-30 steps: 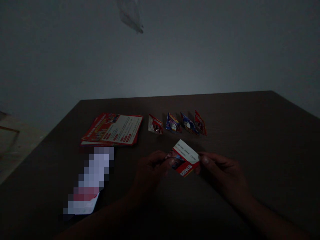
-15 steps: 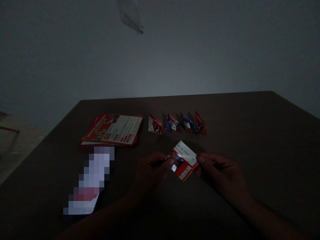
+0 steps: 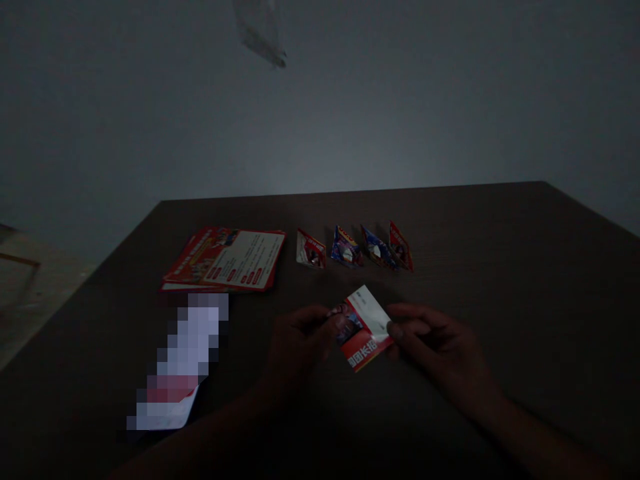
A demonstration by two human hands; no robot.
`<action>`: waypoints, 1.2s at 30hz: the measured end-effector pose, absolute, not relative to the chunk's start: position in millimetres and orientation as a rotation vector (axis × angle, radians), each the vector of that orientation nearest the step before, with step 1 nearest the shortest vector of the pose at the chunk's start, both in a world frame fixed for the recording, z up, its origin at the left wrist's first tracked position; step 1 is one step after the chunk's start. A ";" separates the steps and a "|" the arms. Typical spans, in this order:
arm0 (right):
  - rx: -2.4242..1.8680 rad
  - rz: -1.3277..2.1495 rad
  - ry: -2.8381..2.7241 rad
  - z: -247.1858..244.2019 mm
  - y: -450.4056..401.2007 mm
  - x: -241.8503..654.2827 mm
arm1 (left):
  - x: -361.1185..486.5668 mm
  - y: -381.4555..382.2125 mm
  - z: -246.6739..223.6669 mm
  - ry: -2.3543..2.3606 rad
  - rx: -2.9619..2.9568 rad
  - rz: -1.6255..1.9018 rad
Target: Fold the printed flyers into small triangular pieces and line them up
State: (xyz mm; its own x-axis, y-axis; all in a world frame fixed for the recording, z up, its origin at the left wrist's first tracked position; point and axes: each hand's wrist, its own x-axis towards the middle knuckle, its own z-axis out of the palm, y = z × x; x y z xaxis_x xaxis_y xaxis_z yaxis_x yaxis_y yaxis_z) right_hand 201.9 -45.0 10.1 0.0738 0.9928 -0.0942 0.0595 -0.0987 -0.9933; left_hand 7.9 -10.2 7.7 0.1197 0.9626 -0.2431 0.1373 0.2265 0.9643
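Between my hands, above the dark table, is a folded square of printed paper [image 3: 369, 328] with a red, white and picture-printed face. My left hand [image 3: 306, 343] pinches its left corner, thumb on top. My right hand [image 3: 435, 343] grips the right corner between thumb and fingers. Beyond the paper stand several small folded paper pieces in a row: a red and white one [image 3: 311, 249], two blue ones [image 3: 346, 247] [image 3: 379, 249] and a red one [image 3: 401, 247] at the right end.
A stack of red and white printed leaflets [image 3: 245, 260] lies on the left of the table [image 3: 475, 220]. Nearer me is a lit phone [image 3: 183, 360], its screen pixelated. A pale wall [image 3: 400, 100] rises behind the table, with a clear plastic piece [image 3: 260, 33] on it.
The folded paper has turned slightly and dipped a little toward me, still held at both corners. My right hand has shifted slightly left. The row, leaflets and phone stay put.
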 end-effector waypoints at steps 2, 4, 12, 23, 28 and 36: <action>-1.336 1.224 -1.189 8.0 -46.6 202.0 | 8.2 -9.8 7.9 1.304 1.147 0.875; -1.298 1.274 -1.209 6.5 -48.7 201.4 | 8.2 -9.6 7.9 1.302 1.134 0.880; -1.182 1.415 -1.212 6.0 -55.6 197.1 | 6.4 -9.9 5.8 1.255 1.139 0.874; -1.108 1.317 -1.312 -0.5 -59.6 197.5 | 10.0 -15.3 6.0 1.025 0.936 0.710; -1.130 1.313 -1.345 -3.3 -59.4 197.6 | 10.3 -18.0 6.2 1.008 0.986 0.724; -1.136 1.283 -1.372 -1.5 -57.5 197.0 | 8.4 -17.2 7.6 1.137 1.091 0.615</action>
State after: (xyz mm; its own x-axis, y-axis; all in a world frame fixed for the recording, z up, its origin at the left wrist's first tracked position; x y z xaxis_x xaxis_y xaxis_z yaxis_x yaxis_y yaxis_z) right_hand 197.0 -57.5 -1.5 -0.1603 0.9867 0.0277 0.0386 0.0343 -0.9987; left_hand 8.4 -17.2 7.6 0.3455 0.8467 -0.4046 0.1245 0.3860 0.9141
